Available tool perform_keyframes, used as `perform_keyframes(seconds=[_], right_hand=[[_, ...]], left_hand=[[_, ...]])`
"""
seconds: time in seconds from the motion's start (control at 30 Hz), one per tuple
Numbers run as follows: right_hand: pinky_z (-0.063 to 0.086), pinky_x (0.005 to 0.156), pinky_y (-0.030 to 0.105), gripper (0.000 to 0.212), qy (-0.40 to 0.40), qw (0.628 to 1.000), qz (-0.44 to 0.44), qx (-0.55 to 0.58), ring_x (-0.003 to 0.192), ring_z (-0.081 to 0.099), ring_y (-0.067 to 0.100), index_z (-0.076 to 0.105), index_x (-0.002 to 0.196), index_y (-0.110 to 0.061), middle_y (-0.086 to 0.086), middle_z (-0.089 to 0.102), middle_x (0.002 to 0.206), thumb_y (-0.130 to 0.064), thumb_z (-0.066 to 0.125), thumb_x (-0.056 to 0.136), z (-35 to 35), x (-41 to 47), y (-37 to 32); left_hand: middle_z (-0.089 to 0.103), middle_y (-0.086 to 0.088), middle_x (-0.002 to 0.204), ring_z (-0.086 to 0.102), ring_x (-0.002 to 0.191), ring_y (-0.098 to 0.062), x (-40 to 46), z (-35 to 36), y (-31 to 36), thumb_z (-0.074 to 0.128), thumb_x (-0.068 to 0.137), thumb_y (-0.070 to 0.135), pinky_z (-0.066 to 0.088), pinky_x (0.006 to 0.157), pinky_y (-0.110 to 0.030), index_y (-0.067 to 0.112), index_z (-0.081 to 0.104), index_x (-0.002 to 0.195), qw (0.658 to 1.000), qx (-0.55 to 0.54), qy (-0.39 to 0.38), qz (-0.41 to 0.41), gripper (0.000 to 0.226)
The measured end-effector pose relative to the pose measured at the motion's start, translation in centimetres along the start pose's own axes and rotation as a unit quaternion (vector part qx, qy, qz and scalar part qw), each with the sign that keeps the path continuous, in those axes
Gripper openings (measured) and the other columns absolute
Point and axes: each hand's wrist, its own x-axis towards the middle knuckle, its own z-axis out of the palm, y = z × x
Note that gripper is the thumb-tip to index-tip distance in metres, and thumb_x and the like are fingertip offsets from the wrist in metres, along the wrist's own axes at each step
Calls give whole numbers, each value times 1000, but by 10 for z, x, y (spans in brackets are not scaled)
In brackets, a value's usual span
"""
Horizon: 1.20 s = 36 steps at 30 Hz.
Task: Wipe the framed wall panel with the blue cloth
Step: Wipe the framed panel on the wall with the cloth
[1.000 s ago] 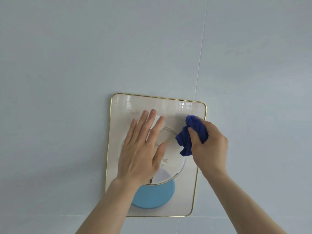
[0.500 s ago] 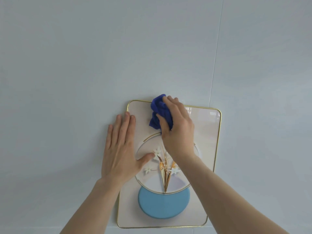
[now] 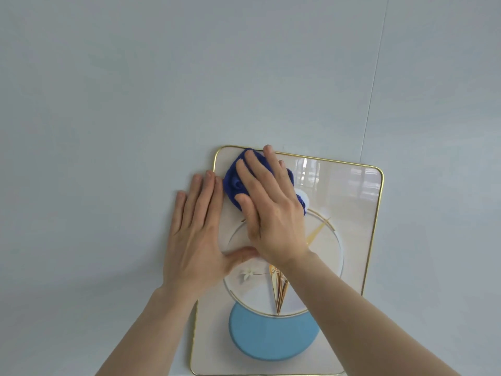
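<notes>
A framed wall panel [image 3: 349, 213] with a thin gold rim hangs on a pale wall; it shows a gold-edged circle, small flowers and a light-blue disc. My right hand [image 3: 271, 213] presses a dark blue cloth [image 3: 233, 183] flat against the panel's top left corner, fingers spread over it. My left hand [image 3: 198, 234] lies flat and empty across the panel's left edge, fingers on the wall and thumb on the panel beneath my right wrist.
The pale grey-blue wall [image 3: 135, 104] surrounds the panel, with a thin vertical seam [image 3: 374, 77] running up from the panel's top right. Reflections of a window show in the panel's upper right.
My right hand has slid the cloth leftward along the panel's top into its top left corner and flattened over it. My left hand has stayed at the left edge. The view shifted.
</notes>
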Motion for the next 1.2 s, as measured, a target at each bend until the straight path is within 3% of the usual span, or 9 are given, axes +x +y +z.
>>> perform_keyframes(seconds=[0.2, 0.4, 0.57, 0.73, 1.0, 1.2], right_hand=[[44, 117, 54, 33, 11, 996, -74, -53, 151, 43, 39, 70, 134, -10, 12, 64, 147, -24, 66, 105, 4, -4, 11], [43, 118, 58, 24, -35, 982, -166, -87, 144, 52, 42, 77, 121, -7, 13, 71, 136, -21, 63, 107, -6, -3, 23], [47, 116, 55, 26, -90, 956, -258, -108, 146, 50, 40, 74, 127, -9, 11, 70, 140, -22, 62, 108, -23, 5, 35], [47, 117, 55, 26, -121, 942, -291, -118, 148, 47, 40, 74, 127, -10, 12, 67, 144, -22, 61, 109, -29, 11, 43], [51, 111, 57, 18, -20, 977, -178, -117, 141, 54, 43, 79, 116, -8, 13, 74, 132, -13, 65, 105, -21, -10, 33], [49, 111, 58, 19, 33, 994, -48, -88, 145, 49, 44, 77, 119, -8, 14, 70, 139, -12, 64, 105, -5, -28, 19]], left_hand=[[14, -6, 174, 6, 162, -20, 0, -2, -1, 45, 69, 98, 6, 132, -44, 12, 6, 165, 1000, 16, 2, 7, 134], [9, -2, 174, 4, 162, -19, 0, -3, -2, 48, 69, 96, 3, 132, -43, 14, 4, 165, 1000, 22, 2, 11, 134], [13, -7, 174, 3, 162, -19, 0, -4, -2, 45, 72, 96, 3, 132, -44, 16, 2, 164, 1000, 14, -5, 12, 130], [9, -5, 174, 2, 163, -19, 0, -6, -2, 44, 71, 97, -1, 132, -41, 17, 0, 164, 1000, 14, -12, 13, 131], [9, -3, 175, -2, 162, -15, 1, -7, -1, 43, 69, 98, -3, 131, -37, 15, 5, 165, 1000, 6, -12, 4, 132], [13, -5, 174, -1, 162, -15, -1, -7, 0, 45, 69, 97, 0, 132, -40, 14, 8, 165, 1000, 3, -10, -6, 133]])
